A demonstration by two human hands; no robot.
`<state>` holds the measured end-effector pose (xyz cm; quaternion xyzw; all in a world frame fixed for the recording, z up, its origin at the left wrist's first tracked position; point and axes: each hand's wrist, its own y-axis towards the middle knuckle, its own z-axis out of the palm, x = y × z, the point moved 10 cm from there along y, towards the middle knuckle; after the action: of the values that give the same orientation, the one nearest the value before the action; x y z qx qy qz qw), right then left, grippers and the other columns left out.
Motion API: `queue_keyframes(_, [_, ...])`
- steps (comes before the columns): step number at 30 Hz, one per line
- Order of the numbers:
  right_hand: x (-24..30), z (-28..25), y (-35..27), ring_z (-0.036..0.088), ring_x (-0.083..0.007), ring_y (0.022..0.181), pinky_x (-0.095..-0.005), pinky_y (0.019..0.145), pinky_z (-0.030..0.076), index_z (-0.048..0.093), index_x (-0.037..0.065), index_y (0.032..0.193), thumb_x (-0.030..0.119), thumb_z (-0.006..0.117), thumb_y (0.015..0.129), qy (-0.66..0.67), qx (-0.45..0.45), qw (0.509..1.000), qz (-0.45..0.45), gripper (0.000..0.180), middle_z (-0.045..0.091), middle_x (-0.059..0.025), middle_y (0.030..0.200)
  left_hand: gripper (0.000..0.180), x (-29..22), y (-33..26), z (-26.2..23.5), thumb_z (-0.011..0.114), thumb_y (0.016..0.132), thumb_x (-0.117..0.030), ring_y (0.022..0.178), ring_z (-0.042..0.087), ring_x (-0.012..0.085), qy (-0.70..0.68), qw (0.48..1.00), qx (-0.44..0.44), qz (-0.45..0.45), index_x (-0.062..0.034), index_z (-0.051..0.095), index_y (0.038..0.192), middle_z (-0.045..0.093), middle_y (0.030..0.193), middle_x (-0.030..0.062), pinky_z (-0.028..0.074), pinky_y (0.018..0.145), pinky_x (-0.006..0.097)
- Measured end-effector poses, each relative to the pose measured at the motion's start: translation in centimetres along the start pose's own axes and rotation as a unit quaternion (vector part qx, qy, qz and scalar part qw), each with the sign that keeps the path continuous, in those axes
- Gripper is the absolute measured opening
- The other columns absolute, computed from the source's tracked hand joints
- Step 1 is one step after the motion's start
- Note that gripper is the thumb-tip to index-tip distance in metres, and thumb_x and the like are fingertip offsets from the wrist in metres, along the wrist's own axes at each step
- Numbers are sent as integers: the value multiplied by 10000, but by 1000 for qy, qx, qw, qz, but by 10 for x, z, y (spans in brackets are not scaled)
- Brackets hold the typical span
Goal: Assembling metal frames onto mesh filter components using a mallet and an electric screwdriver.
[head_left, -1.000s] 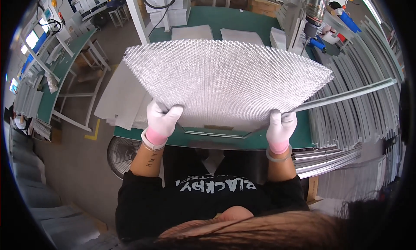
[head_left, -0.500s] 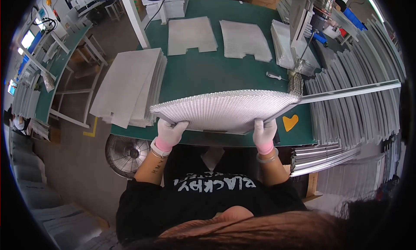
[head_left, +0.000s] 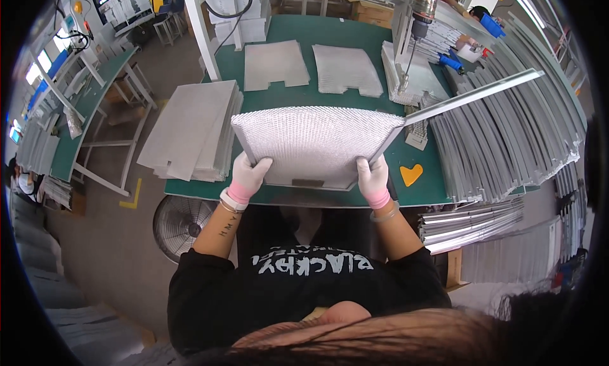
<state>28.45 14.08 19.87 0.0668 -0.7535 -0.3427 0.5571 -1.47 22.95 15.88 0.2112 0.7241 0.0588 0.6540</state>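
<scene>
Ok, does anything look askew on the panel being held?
Yes: a long metal strip juts rightward at the far right corner of the mesh panel, whose left and right sides are framed while its far edge looks bare.

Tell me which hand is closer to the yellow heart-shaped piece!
Right. The white-gloved right hand is just left of the yellow heart-shaped piece; the white-gloved left hand is much farther left, gripping the other side of the silvery mesh panel.

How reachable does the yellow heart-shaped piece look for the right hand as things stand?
Probably yes: the yellow heart-shaped piece lies uncovered on the green table, to the right hand's right, though that hand is occupied gripping the silver mesh panel.
</scene>
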Motion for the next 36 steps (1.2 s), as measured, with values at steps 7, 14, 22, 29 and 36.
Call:
queue_keyframes(7, [-2,4,4,586,-130,772,-275,745,481,584,-23,1127,95,584,925,27,-57,998,-5,234,652,-45,888,1006,10,-30,13,861,640,-127,1174,513,346,193,969,-143,55,72,238,1405,451,1296,237,421,1013,406])
queue_keyframes(14, [-18,8,3,562,-92,852,-258,802,462,569,-26,1153,89,594,927,74,-35,995,61,255,640,-42,976,1012,42,-49,19,867,649,-175,1143,534,379,225,958,-179,-12,46,243,1415,497,1248,246,443,972,424])
queue_keyframes(22, [41,-11,58,548,-77,869,-248,814,455,580,-1,1110,-22,545,896,192,62,979,37,218,617,-15,992,418,-60,7,-34,637,762,-18,1069,566,158,-127,986,-85,74,29,569,1172,592,1161,83,448,947,311])
queue_keyframes(29, [111,13,86,582,-114,760,-252,698,474,634,0,966,42,645,871,130,96,982,-92,104,662,-77,887,164,-119,37,-44,568,821,-8,810,637,196,-135,983,-37,122,57,666,935,681,905,127,504,747,316])
queue_keyframes(36, [113,-26,36,610,-199,601,-316,564,493,584,6,881,164,628,938,175,57,971,-154,174,659,-108,731,150,-165,1,9,698,802,-82,687,626,275,-203,914,173,307,30,657,893,647,784,130,500,628,388])
